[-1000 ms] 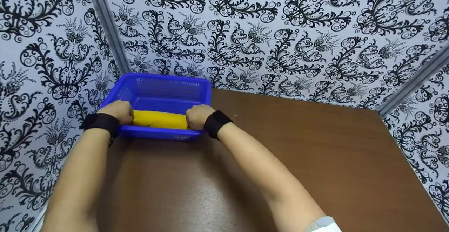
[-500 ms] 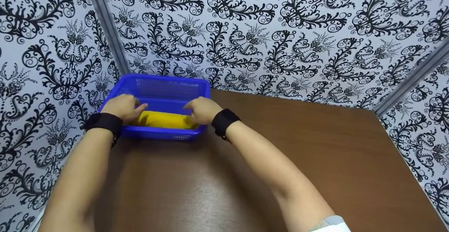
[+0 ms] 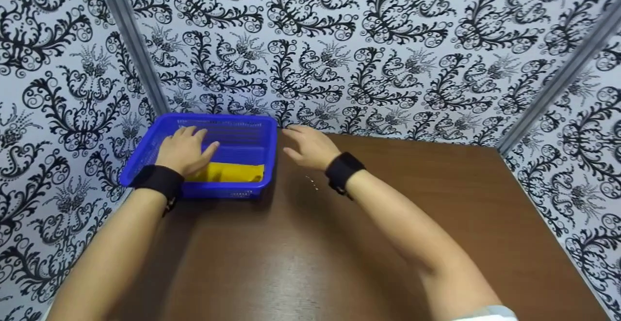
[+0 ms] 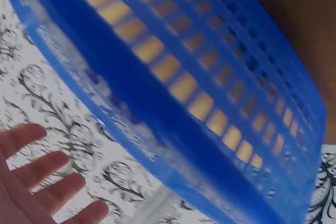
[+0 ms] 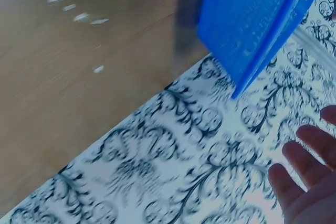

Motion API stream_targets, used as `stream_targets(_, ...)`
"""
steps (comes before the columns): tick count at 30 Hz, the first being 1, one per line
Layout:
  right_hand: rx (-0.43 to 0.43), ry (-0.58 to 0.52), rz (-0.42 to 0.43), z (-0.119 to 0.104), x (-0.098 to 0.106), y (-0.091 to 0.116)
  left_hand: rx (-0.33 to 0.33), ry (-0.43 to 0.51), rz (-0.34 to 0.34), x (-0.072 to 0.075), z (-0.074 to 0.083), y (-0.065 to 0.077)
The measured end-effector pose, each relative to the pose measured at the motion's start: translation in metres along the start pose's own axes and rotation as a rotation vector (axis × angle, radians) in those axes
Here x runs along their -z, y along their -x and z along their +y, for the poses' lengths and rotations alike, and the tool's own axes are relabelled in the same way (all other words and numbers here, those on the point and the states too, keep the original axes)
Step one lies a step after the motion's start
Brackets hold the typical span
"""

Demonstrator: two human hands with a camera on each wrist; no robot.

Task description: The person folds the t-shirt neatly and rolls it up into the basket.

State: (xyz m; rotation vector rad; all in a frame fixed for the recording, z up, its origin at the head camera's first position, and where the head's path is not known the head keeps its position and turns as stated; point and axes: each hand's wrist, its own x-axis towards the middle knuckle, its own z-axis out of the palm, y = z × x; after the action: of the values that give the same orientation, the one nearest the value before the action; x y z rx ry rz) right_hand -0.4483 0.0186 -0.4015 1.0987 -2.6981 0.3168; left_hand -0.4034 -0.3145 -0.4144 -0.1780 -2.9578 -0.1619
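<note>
A rolled yellow cloth (image 3: 233,172) lies along the near side inside a blue plastic basket (image 3: 223,189). Above the basket's left part is my left hand (image 3: 184,151), fingers spread and holding nothing; it hides the left end of the roll. My right hand (image 3: 313,147) hangs over the table just right of the basket, its fingers loosely extended and apart from the rim. Through the slots of the basket wall (image 4: 173,108), yellow shows in the left wrist view. In the right wrist view, the right hand's fingers (image 5: 302,163) are straight, with nothing between them.
The brown table (image 3: 412,200) extends to the right and toward me. Patterned walls (image 3: 339,59) enclose the back and sides, with a grey corner strip (image 3: 138,54) behind the basket's left side. Small light reflections show on the tabletop.
Both hands have let go of the yellow roll's ends and risen. The right hand has moved right, out of the basket; the left has opened above it. The roll stays in the basket.
</note>
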Motion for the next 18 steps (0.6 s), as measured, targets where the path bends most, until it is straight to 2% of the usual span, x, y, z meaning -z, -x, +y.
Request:
stream_targets(5, -0.081, 0.007, 0.039, 0.029, 0.008, 0.030, -0.016, 0.009, 0.055, -0.005, 0.017, 0.001)
stream_targets(8, -0.138, 0.023, 0.053, 0.046, 0.011, 0.049, -0.017, 0.034, 0.063, -0.008, 0.026, 0.003)
stream_targets(13, -0.197, 0.050, 0.080, 0.070, 0.013, 0.085, -0.007, 0.062, 0.054, -0.016, 0.036, 0.012)
stream_targets(18, -0.278, 0.081, 0.074, 0.092, 0.017, 0.123, -0.033, 0.062, 0.098, -0.023, 0.049, 0.021)
